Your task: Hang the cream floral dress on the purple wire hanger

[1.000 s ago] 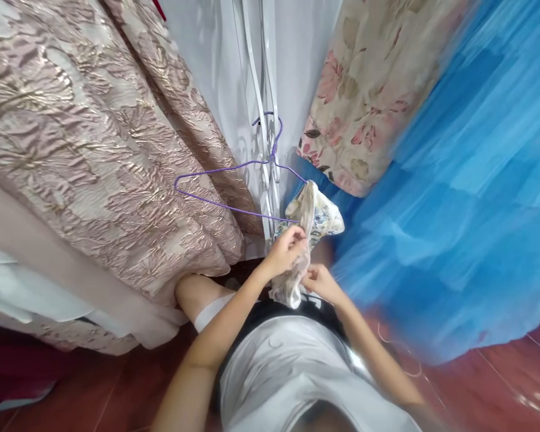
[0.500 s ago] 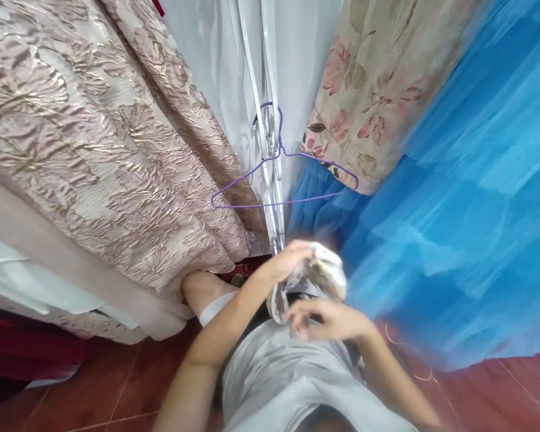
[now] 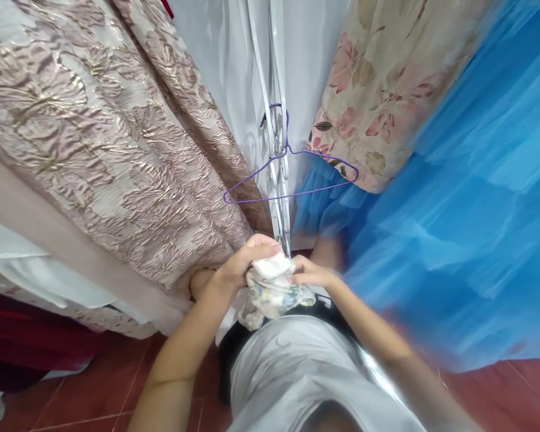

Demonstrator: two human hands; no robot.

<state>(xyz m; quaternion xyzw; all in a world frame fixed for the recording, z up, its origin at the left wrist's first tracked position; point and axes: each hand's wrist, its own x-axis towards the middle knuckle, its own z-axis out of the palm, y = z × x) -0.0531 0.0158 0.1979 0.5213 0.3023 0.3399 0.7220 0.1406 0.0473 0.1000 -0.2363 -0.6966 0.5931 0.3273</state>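
A crumpled white cloth (image 3: 272,291) with pale yellow and blue print is bunched between my hands, in front of my waist. My left hand (image 3: 251,258) is closed on its upper left side, the thumb lying along the top. On the right edge of the cloth, my right hand (image 3: 312,273) pinches a fold; some of its fingertips are hidden behind the fabric. The cloth is slightly blurred, and I cannot make out what kind of piece it is. Above it, apart from both hands, a purple hanger (image 3: 290,196) hangs bare on a white metal rack (image 3: 276,129).
Pink and gold floral brocade (image 3: 130,132) hangs close on the left. Ruffled blue fabric (image 3: 454,240) and a beige flowered cloth (image 3: 378,96) hang on the right. Dark red fabric (image 3: 31,342) is at lower left, over a red tiled floor (image 3: 103,390).
The cloth has moved left and been gathered closer together. My right hand has come up from below onto its right edge, and my left hand has shifted left with it.
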